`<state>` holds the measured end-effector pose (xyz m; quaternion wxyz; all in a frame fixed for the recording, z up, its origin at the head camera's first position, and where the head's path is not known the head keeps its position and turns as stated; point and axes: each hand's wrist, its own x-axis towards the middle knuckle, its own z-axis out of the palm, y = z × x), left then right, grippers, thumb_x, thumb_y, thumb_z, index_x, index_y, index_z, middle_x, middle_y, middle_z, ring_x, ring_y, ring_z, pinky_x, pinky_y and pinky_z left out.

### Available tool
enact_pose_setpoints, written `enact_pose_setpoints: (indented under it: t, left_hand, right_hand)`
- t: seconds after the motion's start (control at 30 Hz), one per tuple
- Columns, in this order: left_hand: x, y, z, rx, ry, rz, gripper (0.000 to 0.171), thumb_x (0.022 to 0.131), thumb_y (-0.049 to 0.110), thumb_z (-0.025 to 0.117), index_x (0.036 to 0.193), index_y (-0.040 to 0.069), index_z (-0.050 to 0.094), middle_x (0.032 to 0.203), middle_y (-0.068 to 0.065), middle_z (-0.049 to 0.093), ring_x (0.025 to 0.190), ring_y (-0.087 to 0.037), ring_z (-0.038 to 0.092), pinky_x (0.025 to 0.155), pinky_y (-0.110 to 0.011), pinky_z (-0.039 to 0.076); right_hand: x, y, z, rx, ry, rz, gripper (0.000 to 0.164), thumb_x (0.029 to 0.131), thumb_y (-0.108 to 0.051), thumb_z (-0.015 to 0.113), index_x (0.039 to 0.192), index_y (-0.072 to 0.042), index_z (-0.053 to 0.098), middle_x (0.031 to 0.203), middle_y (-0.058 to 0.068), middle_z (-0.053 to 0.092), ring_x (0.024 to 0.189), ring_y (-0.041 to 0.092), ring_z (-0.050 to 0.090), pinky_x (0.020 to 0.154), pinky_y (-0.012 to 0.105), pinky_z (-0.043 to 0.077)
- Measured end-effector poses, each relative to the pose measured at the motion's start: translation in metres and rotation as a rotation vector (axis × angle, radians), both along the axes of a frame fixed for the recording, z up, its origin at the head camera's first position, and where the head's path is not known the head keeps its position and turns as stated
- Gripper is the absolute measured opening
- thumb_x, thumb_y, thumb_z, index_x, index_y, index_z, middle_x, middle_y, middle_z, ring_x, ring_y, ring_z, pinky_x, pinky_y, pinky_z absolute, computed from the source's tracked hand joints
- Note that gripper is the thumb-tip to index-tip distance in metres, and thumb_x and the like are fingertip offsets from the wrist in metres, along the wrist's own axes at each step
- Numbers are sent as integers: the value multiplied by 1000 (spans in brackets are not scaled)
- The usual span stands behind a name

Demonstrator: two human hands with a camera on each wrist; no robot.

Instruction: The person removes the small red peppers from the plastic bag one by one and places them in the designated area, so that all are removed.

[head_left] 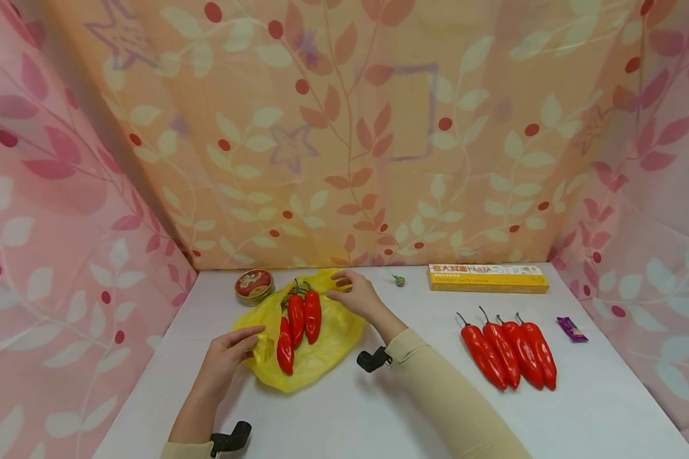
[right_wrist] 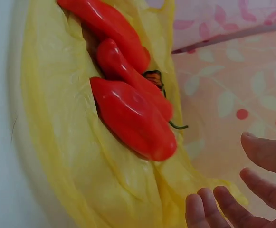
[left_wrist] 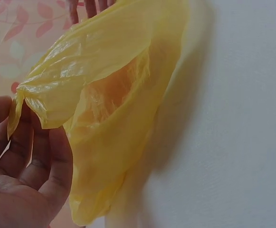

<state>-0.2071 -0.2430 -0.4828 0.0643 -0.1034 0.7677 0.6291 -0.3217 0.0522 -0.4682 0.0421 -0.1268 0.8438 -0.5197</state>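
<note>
A yellow plastic bag (head_left: 327, 354) lies spread on the white table. Three red peppers (right_wrist: 133, 118) with green stems rest on it side by side. At the bag's near left edge, my left hand (head_left: 221, 360) pinches a twisted corner of the plastic between thumb and fingers, as the left wrist view shows. My right hand (head_left: 358, 294) is over the bag's far right edge, its fingers loosely bent and the thumb apart from them. Nothing sits between thumb and fingers there; the fingertips overlap the bag's edge in the right wrist view.
Several more red peppers (head_left: 513, 354) lie in a row on the right. Beyond them are a purple packet (head_left: 572, 329) and a yellow pasta box (head_left: 488, 279) near the back wall. A round red tin (head_left: 254, 287) stands behind the bag; a small green item (head_left: 399, 280) lies farther right.
</note>
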Motion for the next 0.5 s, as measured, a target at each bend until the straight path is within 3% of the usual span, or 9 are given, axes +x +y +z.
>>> enact_pose_setpoints:
  t: [0.13, 0.27, 0.5]
  left_hand:
    - [0, -1, 0, -15, 4, -9, 34, 104, 22, 55, 135, 8, 65, 144, -10, 55, 120, -22, 55, 92, -20, 53]
    - [-1, -1, -1, -2, 10, -8, 35, 105, 22, 55, 135, 8, 64, 144, -10, 55, 119, -21, 56, 91, -20, 53]
    - [-2, -2, -4, 14, -1, 2, 34, 104, 20, 55, 135, 7, 64, 143, -9, 56, 117, -20, 57, 91, -21, 53]
  right_hand:
    - [-2, -17, -6, 14, -20, 20, 46, 91, -27, 75, 131, -8, 62, 129, 19, 64, 117, 35, 62, 96, 47, 55]
    - [-2, -35, -12, 19, -89, 41, 54, 91, -27, 76, 139, -11, 58, 136, 17, 59, 126, 36, 56, 96, 49, 54]
    - [-3, -57, -25, 18, -158, 18, 63, 90, -28, 77, 147, -18, 52, 142, 17, 56, 128, 36, 53, 100, 48, 52]
